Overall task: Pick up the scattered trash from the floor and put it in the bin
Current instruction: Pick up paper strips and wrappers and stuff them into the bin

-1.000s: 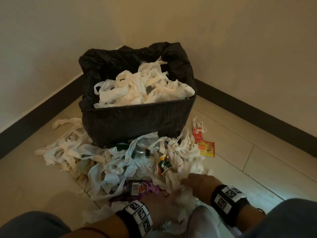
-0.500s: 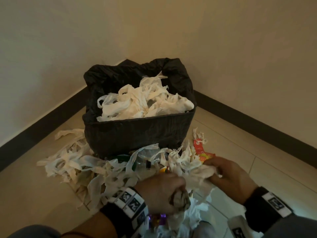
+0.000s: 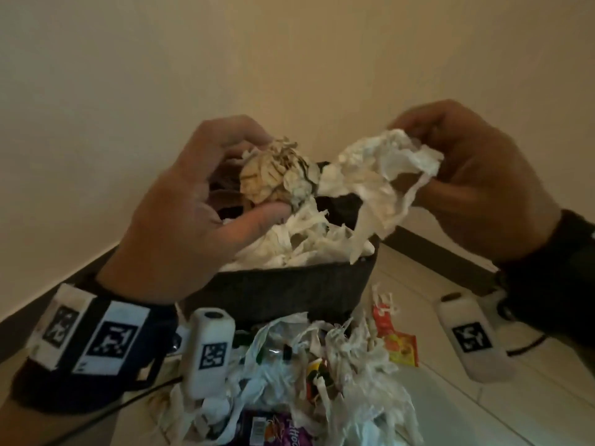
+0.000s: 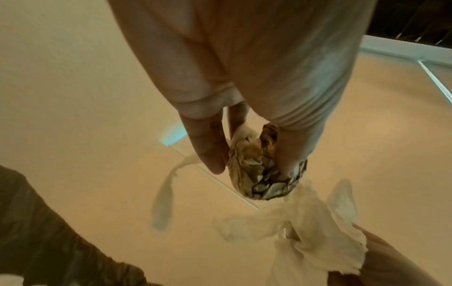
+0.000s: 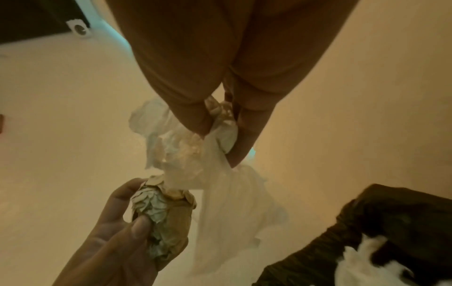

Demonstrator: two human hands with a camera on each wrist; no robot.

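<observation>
Head view shows both hands raised over the bin [image 3: 289, 294], which stands in the corner of the floor where the two walls meet, and the height looks chosen so that whatever is let go falls straight inside. The left hand [image 3: 193, 214] has its fingers [image 3: 264, 214] and thumb curled round a crumpled brownish paper ball [image 3: 277, 178], a compact thing that needs only a cupped grip. The right hand [image 3: 476, 175] pinches a loose wad of white tissue [image 3: 380, 175] near its top, so its ragged ends hang down to the heap of tissue [image 3: 306, 246] already in the bin. From the wrist views the ball and the wad seem to touch or be tangled where they meet, though I cannot tell which; holding the two hands apart may be a way to part them before dropping. The bin's black liner [image 5: 391, 209] is folded over the rim, and the tissue heaped inside rises above it, so I judge that new pieces may need a push down or they could slide off. Much is left on the floor: white tissue strips [image 3: 354, 355] along the bin's near side, a red and yellow sachet [image 3: 399, 346] toward its right, a purple wrapper [image 3: 273, 429] nearest the person. The task looks partly done.
</observation>
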